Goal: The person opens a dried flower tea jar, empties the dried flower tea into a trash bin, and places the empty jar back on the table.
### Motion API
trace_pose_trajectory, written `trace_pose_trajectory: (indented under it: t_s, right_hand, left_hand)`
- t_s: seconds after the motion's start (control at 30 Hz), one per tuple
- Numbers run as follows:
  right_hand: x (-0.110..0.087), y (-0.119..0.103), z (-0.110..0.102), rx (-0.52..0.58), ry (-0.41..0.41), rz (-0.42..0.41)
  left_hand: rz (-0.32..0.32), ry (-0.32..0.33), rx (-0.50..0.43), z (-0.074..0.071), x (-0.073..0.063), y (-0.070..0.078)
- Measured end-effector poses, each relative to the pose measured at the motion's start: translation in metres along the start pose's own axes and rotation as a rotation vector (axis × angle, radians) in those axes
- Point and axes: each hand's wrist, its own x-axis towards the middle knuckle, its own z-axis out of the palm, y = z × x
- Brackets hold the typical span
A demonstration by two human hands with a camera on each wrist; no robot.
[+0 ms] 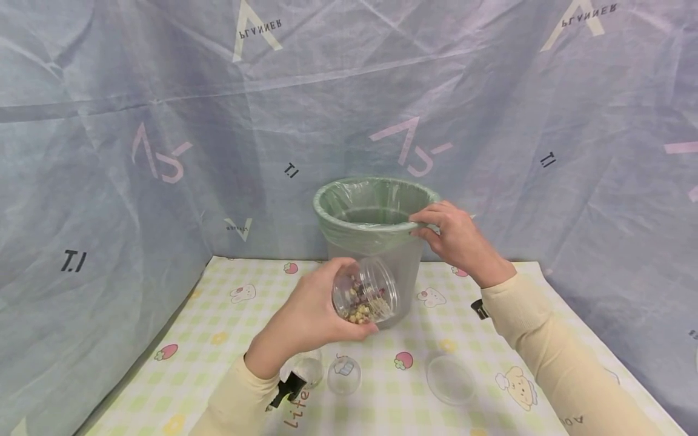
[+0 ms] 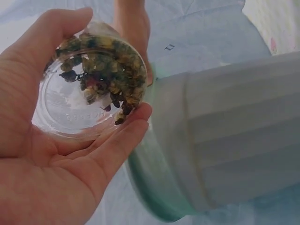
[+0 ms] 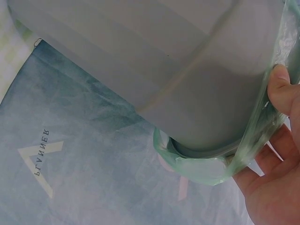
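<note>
My left hand (image 1: 313, 312) grips a clear plastic jar (image 1: 354, 287), tipped on its side with the mouth toward the right. Dried flower buds (image 2: 115, 65), yellowish and dark red, lie along the jar's lower wall. Just behind the jar stands a grey trash bin (image 1: 409, 272), its rim wrapped in a thin green bag (image 1: 357, 237). At the bin's right rim, my right hand (image 1: 457, 235) pinches the bagged edge, with the thumb (image 3: 281, 89) on the outside and the fingers over the rim.
A clear round lid (image 1: 451, 379) lies on the checked tablecloth (image 1: 240, 327) at front right. Near my left wrist are a smaller clear disc (image 1: 344, 375) and a partly hidden clear container (image 1: 308, 367). Blue-grey cloth (image 1: 262, 139) hangs behind and on both sides.
</note>
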Motion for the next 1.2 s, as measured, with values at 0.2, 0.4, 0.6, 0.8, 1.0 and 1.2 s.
trace_pose_trajectory:
  t_s: [0.2, 0.4, 0.6, 0.8, 1.0, 1.2]
  right_hand:
    - [0.001, -0.001, -0.001, 0.002, -0.004, 0.003]
    - [0.002, 0.000, 0.000, 0.001, -0.017, 0.002]
    - [0.000, 0.000, 0.000, -0.010, -0.015, -0.003]
    - [0.000, 0.000, 0.001, -0.005, -0.011, 0.004]
    - [0.000, -0.001, 0.001, 0.006, -0.007, 0.002]
    - [0.001, -0.001, 0.000, -0.005, -0.007, 0.003]
  left_hand:
    - [0.007, 0.029, 0.031, -0.015, 0.005, 0.004]
    - [0.020, 0.062, 0.040, -0.030, 0.012, 0.009]
    - [0.028, 0.089, 0.057, -0.044, 0.026, 0.016]
    - [0.022, 0.096, 0.072, -0.056, 0.043, 0.023]
    - [0.000, 0.112, 0.097, -0.071, 0.062, 0.029]
    - [-0.048, 0.134, 0.140, -0.087, 0.078, 0.034]
